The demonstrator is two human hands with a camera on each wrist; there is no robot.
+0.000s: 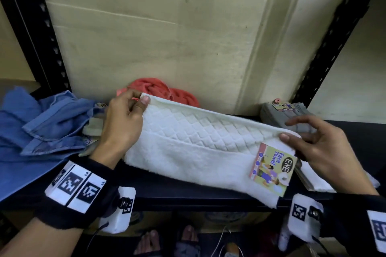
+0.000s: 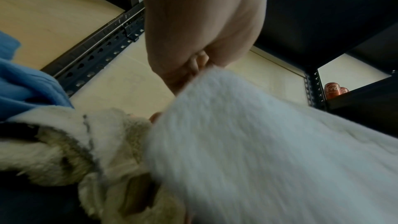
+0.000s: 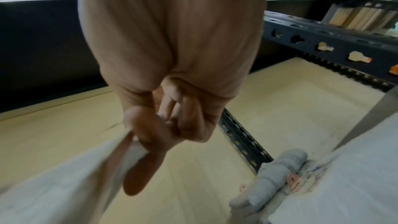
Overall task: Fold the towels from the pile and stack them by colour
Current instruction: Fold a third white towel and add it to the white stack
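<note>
Shelf point(image 1: 188, 194): hands pinch white towel point(image 1: 198, 152).

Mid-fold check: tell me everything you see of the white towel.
The white towel is plush, part diamond-quilted, folded lengthwise into a long band across the dark shelf. A colourful "Face Towel" card label sits at its right end. The left hand pinches its upper left corner, the right hand its upper right corner.

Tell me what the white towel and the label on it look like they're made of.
White towel: soft terry or fleece-like cloth, matte; a fuzzy nap and a quilted diamond pattern show on the folded-over half. Label: probably printed card or stiff paper, slightly glossy, since it lies flat with crisp edges and colour printing.
</note>
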